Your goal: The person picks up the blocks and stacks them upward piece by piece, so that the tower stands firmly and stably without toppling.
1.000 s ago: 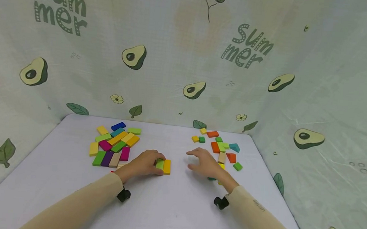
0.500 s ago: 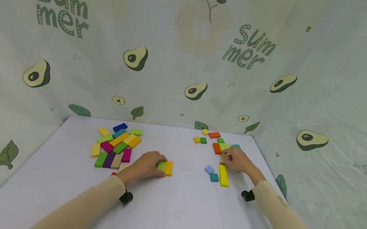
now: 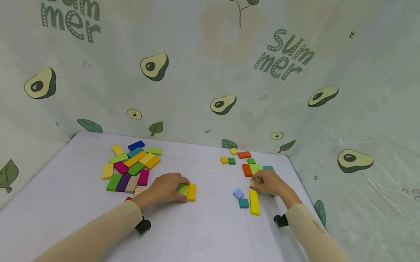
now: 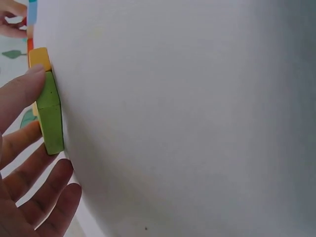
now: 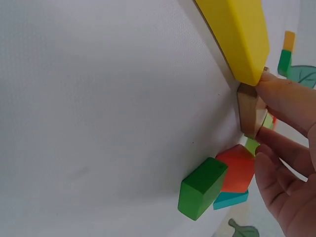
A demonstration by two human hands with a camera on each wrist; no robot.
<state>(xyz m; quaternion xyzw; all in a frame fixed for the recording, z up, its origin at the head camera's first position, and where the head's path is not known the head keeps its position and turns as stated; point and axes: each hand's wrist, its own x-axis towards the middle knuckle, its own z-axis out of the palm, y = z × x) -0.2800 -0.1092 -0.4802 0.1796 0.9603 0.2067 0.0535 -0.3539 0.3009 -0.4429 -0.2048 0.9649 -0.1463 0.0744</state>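
My left hand (image 3: 168, 187) holds a light green block (image 4: 51, 113) flat on the white table, thumb at one end and fingertips at the other. Flush beside that block lies a yellow-orange block (image 3: 192, 192). Over on the right, my right hand (image 3: 270, 182) pinches a plain wooden block (image 5: 250, 111) between thumb and index finger. A long yellow block (image 3: 254, 202) lies end-on to the wooden one. Past my right fingertips, the right wrist view has a dark green block (image 5: 202, 190), a red-orange block (image 5: 237, 168) and a teal block (image 5: 231, 199).
A cluster of coloured blocks (image 3: 132, 164) lies left of my left hand. Light blue (image 3: 238, 194) and teal (image 3: 243, 203) squares sit left of the long yellow block. Farther back are an orange-red block (image 3: 244, 154) and small yellow and green pieces. A printed cloth (image 3: 194, 36) hangs behind.
My right hand has moved right from mid-table to the wooden block and now pinches it. My left hand has stayed on the light green block.
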